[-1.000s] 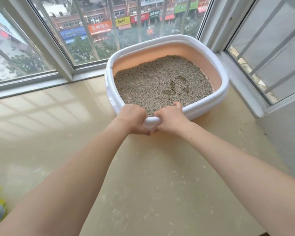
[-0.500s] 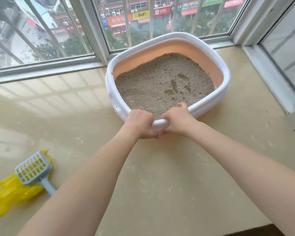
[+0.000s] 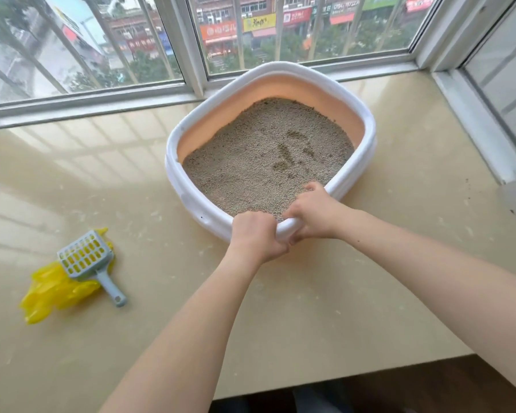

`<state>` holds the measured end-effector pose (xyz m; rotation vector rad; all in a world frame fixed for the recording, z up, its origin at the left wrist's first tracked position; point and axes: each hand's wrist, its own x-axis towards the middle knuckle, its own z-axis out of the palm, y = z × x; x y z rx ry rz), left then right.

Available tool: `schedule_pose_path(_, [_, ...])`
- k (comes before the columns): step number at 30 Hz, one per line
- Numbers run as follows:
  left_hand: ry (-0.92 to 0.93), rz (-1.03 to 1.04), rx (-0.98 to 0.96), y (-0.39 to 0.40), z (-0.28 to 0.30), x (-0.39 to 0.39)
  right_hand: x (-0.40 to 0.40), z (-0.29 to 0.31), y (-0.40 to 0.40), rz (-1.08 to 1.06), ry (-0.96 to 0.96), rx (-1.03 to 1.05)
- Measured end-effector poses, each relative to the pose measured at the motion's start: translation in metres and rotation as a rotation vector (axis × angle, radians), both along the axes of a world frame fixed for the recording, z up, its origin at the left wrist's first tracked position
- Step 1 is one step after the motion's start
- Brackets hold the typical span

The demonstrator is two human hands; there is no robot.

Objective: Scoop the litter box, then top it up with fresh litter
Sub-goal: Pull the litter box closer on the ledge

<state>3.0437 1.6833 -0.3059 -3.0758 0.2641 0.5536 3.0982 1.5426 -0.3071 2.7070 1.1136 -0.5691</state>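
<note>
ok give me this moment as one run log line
left hand: grips litter box near rim | right hand: grips same rim | scoop: untouched, on yellow bag | scooping: not started

One head-worn wide-angle view looks forward and steeply down, close over the worktop [image 3: 325, 308], facing the windows [image 3: 125, 40].

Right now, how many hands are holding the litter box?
2. The left hand grips the near white rim of the litter box, and the right hand grips the same rim right beside it, with its thumb reaching over the litter. None look hidden.
</note>
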Motion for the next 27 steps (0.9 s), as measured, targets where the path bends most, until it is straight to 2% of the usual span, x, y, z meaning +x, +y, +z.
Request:
schedule_pose_path(7, [0.004, 0.098, -0.063, -0.032, -0.006, -0.036, -0.017, 0.000, -0.026, 0.161, -0.001, -0.019])
schedule_pose_path(11, [0.064, 0.041, -0.115, -0.040, -0.009, -0.046, -0.027, 0.007, -0.035, 0.187, -0.026, -0.063])
schedule_pose_path(13, [0.116, -0.054, -0.160, -0.023, -0.004, -0.042, -0.033, 0.012, -0.029, 0.146, 0.012, -0.033])
schedule_pose_path(15, [0.126, -0.183, -0.167, 0.008, 0.003, -0.034, -0.041, 0.020, -0.016, 0.020, 0.144, 0.067])
schedule_pose_path(18, [0.059, -0.330, -0.051, 0.068, 0.013, -0.014, -0.055, 0.025, 0.019, -0.159, 0.305, 0.219])
schedule_pose_path(23, [0.115, -0.323, 0.115, 0.135, 0.018, 0.011, -0.065, 0.008, 0.086, -0.300, 0.363, 0.360])
schedule_pose_path(25, [0.059, -0.340, 0.131, 0.141, 0.015, 0.011, -0.071, -0.001, 0.104, -0.330, 0.376, 0.400])
schedule_pose_path(27, [-0.018, -0.352, 0.149, 0.140, 0.012, 0.007, -0.076, -0.010, 0.113, -0.300, 0.275, 0.388])
